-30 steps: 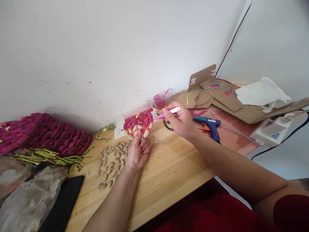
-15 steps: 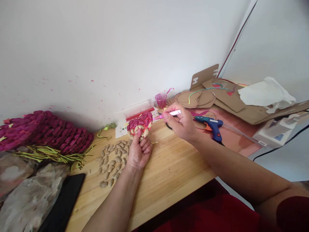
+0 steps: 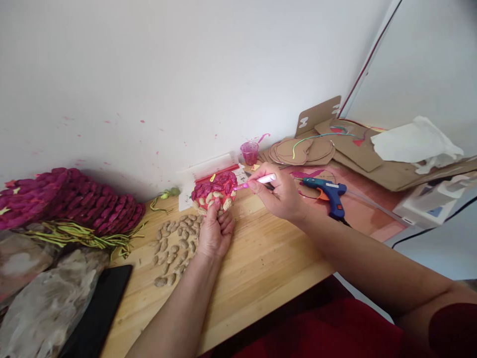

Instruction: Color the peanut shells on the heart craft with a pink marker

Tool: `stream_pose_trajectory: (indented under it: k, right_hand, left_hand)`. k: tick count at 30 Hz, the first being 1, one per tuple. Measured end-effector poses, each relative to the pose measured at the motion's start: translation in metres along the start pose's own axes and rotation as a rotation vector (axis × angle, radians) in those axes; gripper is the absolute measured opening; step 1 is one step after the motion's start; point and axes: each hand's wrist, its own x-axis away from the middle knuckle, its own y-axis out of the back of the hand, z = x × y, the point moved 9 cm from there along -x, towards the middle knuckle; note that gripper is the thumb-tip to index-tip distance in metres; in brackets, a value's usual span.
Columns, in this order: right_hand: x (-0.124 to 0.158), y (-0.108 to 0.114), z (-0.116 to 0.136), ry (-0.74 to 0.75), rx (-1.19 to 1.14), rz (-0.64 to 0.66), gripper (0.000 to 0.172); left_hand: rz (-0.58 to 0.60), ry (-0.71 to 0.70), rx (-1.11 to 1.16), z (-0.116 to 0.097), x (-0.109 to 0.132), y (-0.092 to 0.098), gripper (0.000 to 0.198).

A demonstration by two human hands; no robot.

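My left hand has the peanut-covered piece gripped: thumb pressed on its near edge, fingers curled in tight. Piece is up at the far side of the counter; can't tell whether its underside rests on anything. Its far part is magenta, its near part bare tan peanuts, with a small yellow bit on top.

My right hand is right of the piece, thumb and fingers pinched round a white pen-like tool, little gap between them. The tool's pink tip points at the right edge of the piece; can't tell if it touches.

Loose peanuts lie left of and nearer than the piece, spread out. White paper sits just behind and left of it. Clear cup, pink inside: beyond the piece, to its right. Cardboard cutouts stacked farther right of it. Blue glue gun lies right of the piece too, past my right hand.

Well left of the piece: a row of magenta peanut pieces leaning together, yellow-green cords in front of them. Plastic bag and black flat item are left of the piece and nearer me.
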Motion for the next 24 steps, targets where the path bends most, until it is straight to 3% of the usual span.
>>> stream_pose_trajectory:
  k: [6, 21, 24]
  right_hand:
    - [0.001, 0.005, -0.005, -0.023, 0.043, -0.043, 0.022]
    - [0.001, -0.004, -0.002, -0.015, 0.017, 0.054, 0.023]
    - [0.001, -0.002, -0.003, -0.024, 0.039, 0.019, 0.022]
  left_hand:
    - [-0.02, -0.057, -0.031, -0.003, -0.001, 0.003, 0.054]
    - [-0.009, -0.164, -0.1, -0.009, -0.001, 0.003, 0.055]
    - [0.004, -0.185, -0.099, -0.01, -0.001, 0.002, 0.057]
